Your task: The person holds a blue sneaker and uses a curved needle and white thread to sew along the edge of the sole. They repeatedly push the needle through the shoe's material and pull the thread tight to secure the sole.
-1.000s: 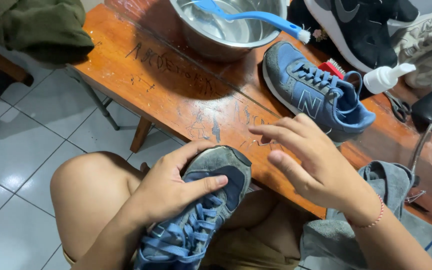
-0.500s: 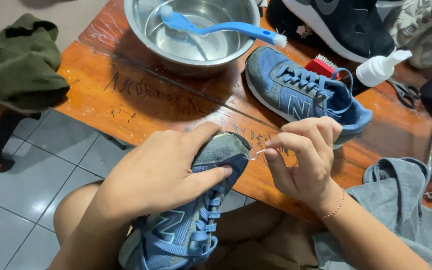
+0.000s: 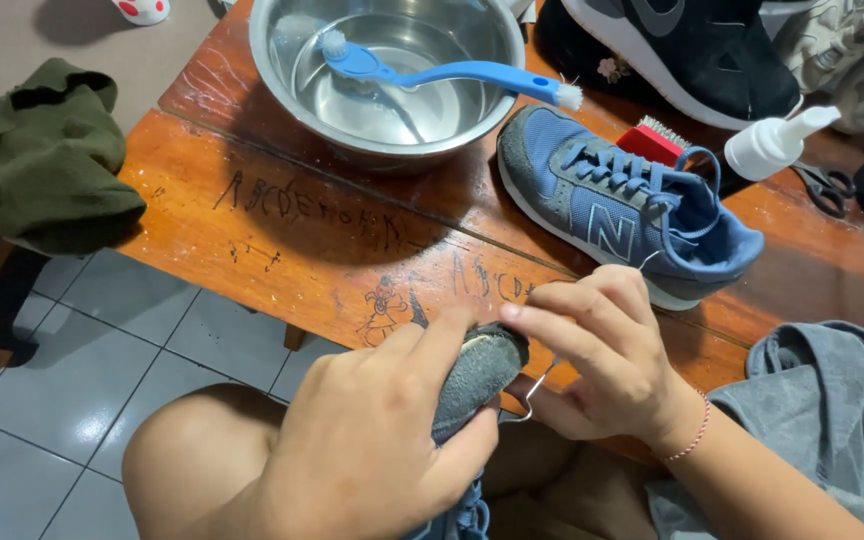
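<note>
Head view, looking down past the knees. We take the steel bowl point(image 3: 392, 80) as our landmark. Well below it and off the tabletop point(image 3: 252, 230), the left hand point(image 3: 372, 440) wraps a blue-grey sneaker point(image 3: 477, 375) at its toe end, fingers closed around it from above and thumb stretched along the top; we judge that this grip steadies the shoe over the lap so the other hand can work at the toe. Below and right of the bowl, the right hand point(image 3: 602, 360) meets that toe, its fingers point(image 3: 552, 320) pinched together at the tip. A thin bent metal piece point(image 3: 532, 395) shows just beneath them, but we cannot tell whether the pinch holds it. The wrist, with a thin pink bracelet point(image 3: 697, 430), angles in from the lower right, the knuckles arched.

Just right of the bowl lies the matching blue sneaker point(image 3: 622, 200) on its sole, presumably set aside within reach. A blue brush point(image 3: 452, 72) rests across the bowl's rim, head over the water. Farther right we see a red brush point(image 3: 652, 142) and a white spray bottle point(image 3: 777, 145). Left of the bowl sits a green cloth point(image 3: 42, 160); far below right, a grey cloth point(image 3: 822, 420).
</note>
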